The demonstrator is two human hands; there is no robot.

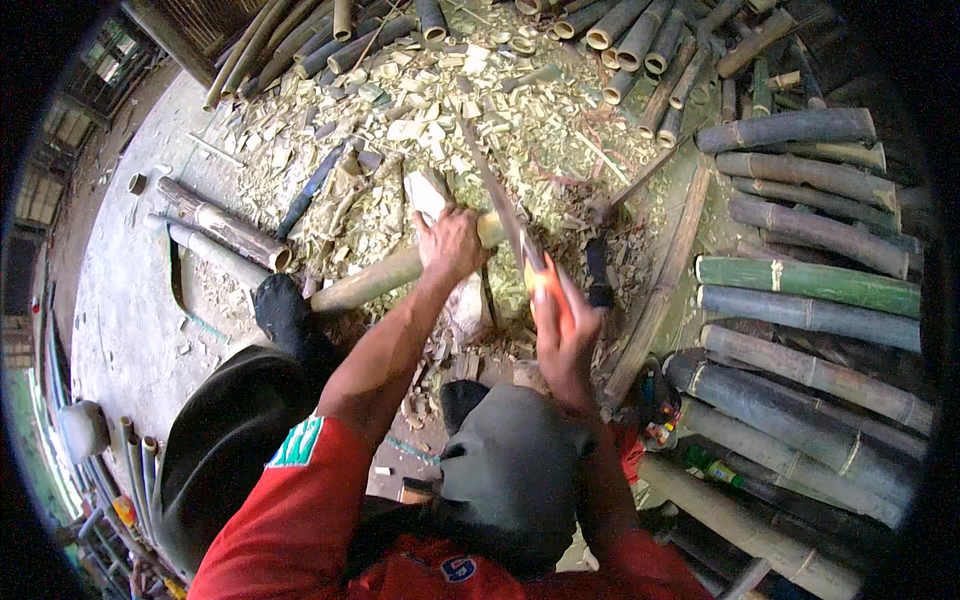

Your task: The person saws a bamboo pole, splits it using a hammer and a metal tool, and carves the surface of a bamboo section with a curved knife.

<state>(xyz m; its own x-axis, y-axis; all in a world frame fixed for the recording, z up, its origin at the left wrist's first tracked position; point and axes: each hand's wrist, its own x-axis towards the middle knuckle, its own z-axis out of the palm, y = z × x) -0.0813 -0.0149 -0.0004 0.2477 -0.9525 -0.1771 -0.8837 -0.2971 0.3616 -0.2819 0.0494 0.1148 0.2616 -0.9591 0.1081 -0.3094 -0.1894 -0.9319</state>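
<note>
Likely sawing: left hand (452,243) curled tight over tan bamboo pole (370,283), right hand (565,325) clenching long orange-handled steel saw (493,187) at pole's end, contact unclear; next: steady stroke.

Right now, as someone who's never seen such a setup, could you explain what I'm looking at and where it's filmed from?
There's no robot: these are a person's own bare hands, seen from above by a wide camera worn on the head, which makes straight edges bend. The left hand holds a bamboo pole; the right hand has its grip around an orange-handled saw. Pale chips litter the ground, and cut bamboo pieces lie in rows to the right.
</note>
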